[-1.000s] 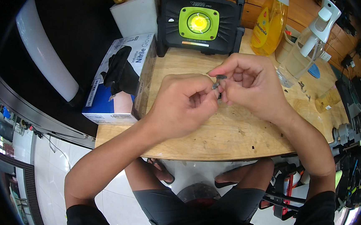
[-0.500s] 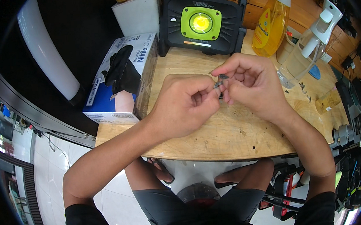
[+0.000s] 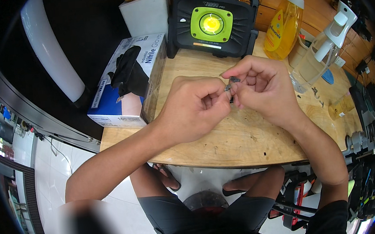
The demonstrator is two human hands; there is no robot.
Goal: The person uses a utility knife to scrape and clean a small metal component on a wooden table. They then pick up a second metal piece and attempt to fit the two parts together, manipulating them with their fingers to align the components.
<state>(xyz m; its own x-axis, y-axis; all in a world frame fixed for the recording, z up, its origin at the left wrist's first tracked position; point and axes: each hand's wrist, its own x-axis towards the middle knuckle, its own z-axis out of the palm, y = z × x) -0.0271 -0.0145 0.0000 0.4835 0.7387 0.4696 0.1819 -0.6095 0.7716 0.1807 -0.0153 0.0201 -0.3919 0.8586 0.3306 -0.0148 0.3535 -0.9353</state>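
Above the wooden table (image 3: 207, 149), my left hand (image 3: 193, 110) and my right hand (image 3: 263, 87) meet fingertip to fingertip. Pinched between them is a small dark grey piece (image 3: 235, 79), soft or crumbly in look; its kind is too small to make out. Thumb and forefinger of my left hand are pressed together at its left side, with the other fingers curled in. My right hand grips it with the thumb, its forefinger arched over the top. Fingers hide part of the piece.
A lit work lamp (image 3: 211, 26) stands at the back. To the left sits a glove box (image 3: 126, 84) with a black glove poking out. At back right are a yellow pump bottle (image 3: 282, 27) and a clear spray bottle (image 3: 318, 58). Dark crumbs dot the tabletop.
Both hands keep nearly the same pose. The dark piece has shifted slightly at the fingertips, with less of it showing by the left hand. The whole view has moved a little.
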